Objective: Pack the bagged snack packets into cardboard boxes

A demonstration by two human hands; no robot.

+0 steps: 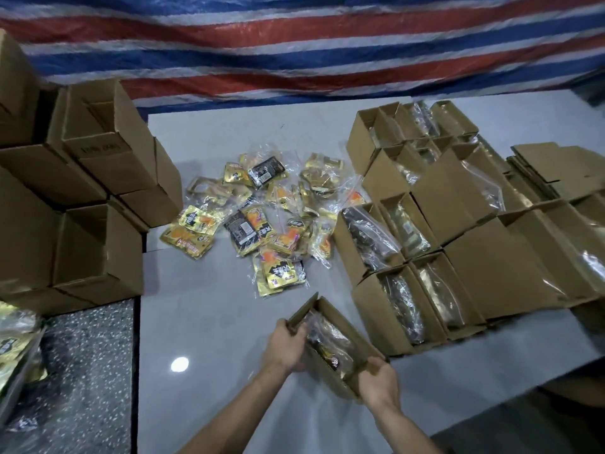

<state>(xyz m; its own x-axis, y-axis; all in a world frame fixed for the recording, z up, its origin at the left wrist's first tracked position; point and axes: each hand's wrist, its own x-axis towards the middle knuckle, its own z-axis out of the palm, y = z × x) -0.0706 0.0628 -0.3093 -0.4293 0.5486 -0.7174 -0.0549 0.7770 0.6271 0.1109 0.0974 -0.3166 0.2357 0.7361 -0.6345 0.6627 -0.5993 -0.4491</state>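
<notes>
Both hands on one open box (352,324), held low over the surface (212,339). Left hand (288,342) has its fingers curled over the box's left flap. Right hand (376,378) grips the near end. Bagged packets (327,339) already sit inside it, flaps not closed.

Progress, my read: past halfway, not near done.
- Done: a block of filled boxes (409,290) just right of and beyond the right hand, all open-topped with bags showing.
- Left: a pile of loose bags (262,217) ahead of both hands. Another bag of packets (16,348) sits far left of the left hand, off the surface. Can't count either.
- Stock: empty boxes (98,224) stacked left of and beyond the left hand, and flat cardboard (550,168) far beyond the right hand.

Room and edges:
- The held box's right wall is near the filled block, so there's little slack on the right-hand side. Sliding it in there means lining it up square.
- There's bare surface left of the left hand, and between the hands and the loose pile.
- The surface edge runs left of the left hand, with a speckled drop beside it.
- The near edge cuts diagonally just right of the right forearm.
</notes>
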